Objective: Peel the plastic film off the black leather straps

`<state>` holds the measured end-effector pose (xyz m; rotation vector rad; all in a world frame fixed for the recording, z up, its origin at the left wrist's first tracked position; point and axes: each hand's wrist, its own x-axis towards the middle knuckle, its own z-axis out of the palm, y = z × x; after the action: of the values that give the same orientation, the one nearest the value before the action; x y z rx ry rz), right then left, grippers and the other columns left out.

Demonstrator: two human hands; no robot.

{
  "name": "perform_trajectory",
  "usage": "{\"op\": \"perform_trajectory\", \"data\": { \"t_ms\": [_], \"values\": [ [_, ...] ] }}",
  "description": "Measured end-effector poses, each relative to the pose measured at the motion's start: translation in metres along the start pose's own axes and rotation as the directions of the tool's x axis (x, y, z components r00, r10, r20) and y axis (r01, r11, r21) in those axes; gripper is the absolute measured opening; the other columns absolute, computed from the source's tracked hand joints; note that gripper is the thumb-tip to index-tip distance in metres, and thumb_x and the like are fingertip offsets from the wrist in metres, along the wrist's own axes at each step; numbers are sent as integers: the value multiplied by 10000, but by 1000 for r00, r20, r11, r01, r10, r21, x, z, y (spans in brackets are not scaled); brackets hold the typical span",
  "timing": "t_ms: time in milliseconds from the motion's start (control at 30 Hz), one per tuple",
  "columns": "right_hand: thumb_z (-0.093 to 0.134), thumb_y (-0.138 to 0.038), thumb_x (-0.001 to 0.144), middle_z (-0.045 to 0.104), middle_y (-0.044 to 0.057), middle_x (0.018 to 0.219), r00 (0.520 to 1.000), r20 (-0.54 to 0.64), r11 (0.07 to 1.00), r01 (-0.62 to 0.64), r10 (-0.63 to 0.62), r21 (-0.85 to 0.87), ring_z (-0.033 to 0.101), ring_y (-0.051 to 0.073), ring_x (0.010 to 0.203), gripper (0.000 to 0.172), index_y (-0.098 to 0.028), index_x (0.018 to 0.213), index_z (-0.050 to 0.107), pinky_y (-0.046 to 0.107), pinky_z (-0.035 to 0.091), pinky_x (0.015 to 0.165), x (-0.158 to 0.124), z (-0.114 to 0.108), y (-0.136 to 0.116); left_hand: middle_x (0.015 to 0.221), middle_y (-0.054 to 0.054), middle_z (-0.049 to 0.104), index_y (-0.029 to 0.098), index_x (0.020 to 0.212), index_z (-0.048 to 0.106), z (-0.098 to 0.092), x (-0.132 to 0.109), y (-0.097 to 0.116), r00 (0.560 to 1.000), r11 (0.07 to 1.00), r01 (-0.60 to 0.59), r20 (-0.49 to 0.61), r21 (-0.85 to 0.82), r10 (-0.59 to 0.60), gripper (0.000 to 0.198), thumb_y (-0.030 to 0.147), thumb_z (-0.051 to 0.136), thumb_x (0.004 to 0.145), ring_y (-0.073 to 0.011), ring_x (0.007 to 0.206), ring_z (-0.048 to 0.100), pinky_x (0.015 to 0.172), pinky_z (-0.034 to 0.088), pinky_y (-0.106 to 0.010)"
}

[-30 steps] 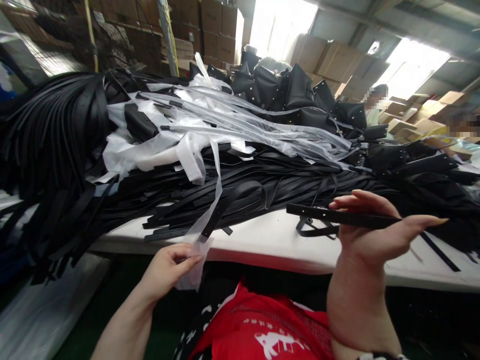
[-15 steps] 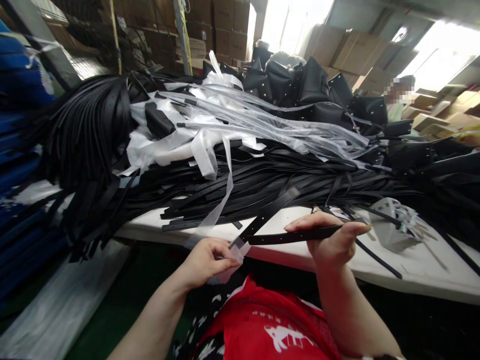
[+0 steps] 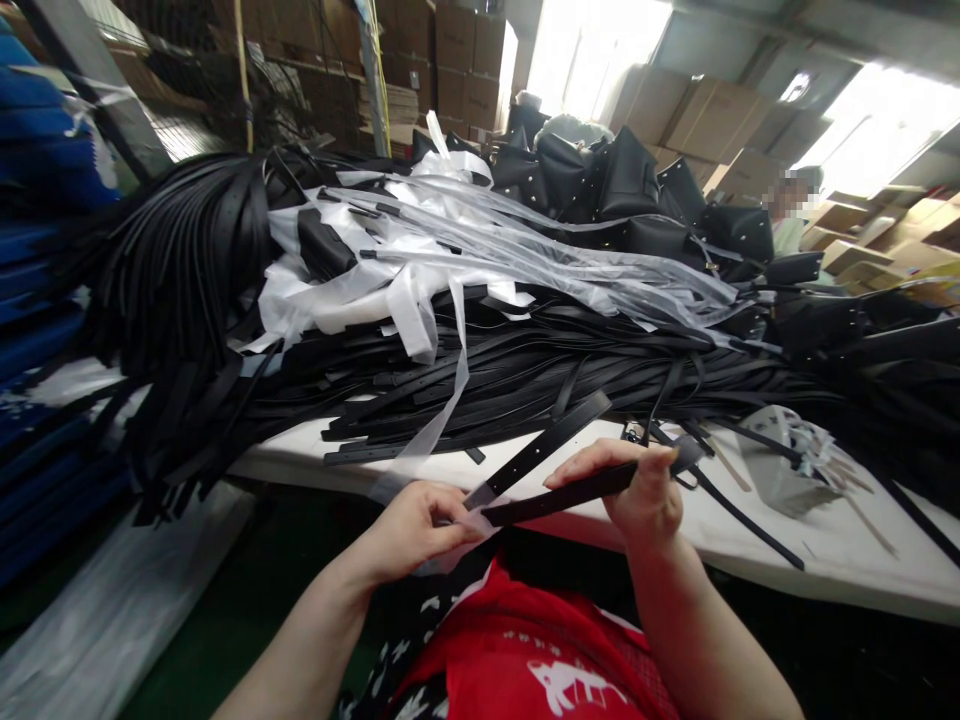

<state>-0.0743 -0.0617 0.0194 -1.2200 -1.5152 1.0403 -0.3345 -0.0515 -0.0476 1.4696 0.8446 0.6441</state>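
My left hand (image 3: 420,530) is closed in a pinch on the mouth of a thin clear plastic sleeve (image 3: 424,450) in front of the table edge. The sleeve's long strip trails up to the pile behind. A black strap (image 3: 570,492) with punched holes runs from that pinch to my right hand (image 3: 649,500), whose thumb presses it against the fingers. One end of the strap meets the plastic at my left fingertips. A second black strap length (image 3: 544,445) with holes slants up from the same spot; whether both are one strap is hidden.
Black straps (image 3: 525,360) lie heaped along the white table (image 3: 750,540), with clear plastic sleeves (image 3: 540,250) on top. Black leather-like bags (image 3: 630,175) are piled behind. A white container of scraps (image 3: 784,470) stands at right. Cartons (image 3: 720,115) and a person (image 3: 787,225) are farther back.
My right hand has moved left and slightly down, bringing the strap closer to my left hand. My left hand stays nearly in place, still pinching the plastic.
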Motion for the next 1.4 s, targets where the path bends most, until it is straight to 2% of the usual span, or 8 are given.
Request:
{"op": "perform_trajectory", "data": {
  "t_ms": [367, 500, 667, 833, 967, 1133, 1233, 1400],
  "values": [
    [361, -622, 943, 630, 56, 668, 979, 204, 912, 105, -24, -396, 542, 183, 603, 571, -195, 711, 662, 307, 430, 585, 19, 42, 31, 669, -21, 559, 147, 593, 623, 9, 9, 0, 992, 977, -116, -19, 179, 122, 434, 420, 537, 919, -145, 638, 511, 611, 382, -242],
    [624, -511, 848, 656, 44, 817, 975, 206, 995, -74, 86, -68, 559, 151, 629, 360, -180, 987, 654, 255, 430, 529, 27, 48, 44, 630, -4, 531, 149, 652, 593, 14, 11, -4, 997, 983, -63, -40, 170, 71, 432, 452, 469, 934, -145, 604, 476, 577, 365, -243],
    [692, -488, 801, 533, -25, 603, 969, 209, 967, -171, 131, 187, 430, 94, 479, 332, -172, 810, 589, 221, 341, 437, 28, 55, 49, 669, -16, 584, 158, 700, 609, 24, 15, -5, 976, 962, -70, -181, 265, 121, 367, 404, 470, 933, -159, 640, 512, 617, 380, -255],
    [759, -443, 732, 657, 39, 874, 979, 191, 944, -125, 68, 306, 540, 138, 659, 392, -192, 1005, 633, 236, 409, 547, 30, 57, 37, 606, 20, 484, 174, 637, 495, 30, 18, 3, 992, 958, -113, -24, 263, 124, 397, 431, 459, 937, -131, 581, 425, 554, 317, -245],
    [626, -516, 847, 578, 20, 662, 980, 192, 972, -90, 47, 218, 492, 132, 611, 393, -164, 673, 634, 253, 385, 562, 32, 59, 37, 608, 17, 475, 180, 632, 459, 33, 19, 7, 991, 954, -133, 43, 270, 127, 424, 443, 395, 959, -131, 578, 417, 556, 322, -252],
    [559, -618, 867, 536, 7, 545, 996, 10, 940, -83, 85, 330, 454, 116, 497, 528, -176, 579, 551, 256, 344, 487, 32, 59, 51, 931, -53, 661, 182, 1068, 548, 24, 20, 8, 981, 986, -65, -171, 156, 91, 358, 398, 679, 813, -203, 843, 615, 746, 474, -290],
    [576, -661, 835, 546, 5, 533, 997, -11, 904, -70, 83, 422, 456, 115, 479, 548, -180, 575, 540, 255, 344, 473, 28, 64, 56, 984, -75, 686, 160, 1119, 587, 18, 28, 7, 999, 996, -51, 18, 79, 50, 474, 448, 726, 768, -231, 903, 632, 807, 486, -316],
    [610, -617, 842, 571, 7, 566, 998, 13, 867, -56, 57, 495, 501, 119, 530, 510, -167, 603, 582, 257, 382, 541, 24, 78, 56, 617, -20, 603, 135, 841, 598, 23, 41, 0, 922, 976, 161, 375, -144, -97, 554, 682, 512, 843, -120, 478, 513, 481, 401, -219]
  ]
}}
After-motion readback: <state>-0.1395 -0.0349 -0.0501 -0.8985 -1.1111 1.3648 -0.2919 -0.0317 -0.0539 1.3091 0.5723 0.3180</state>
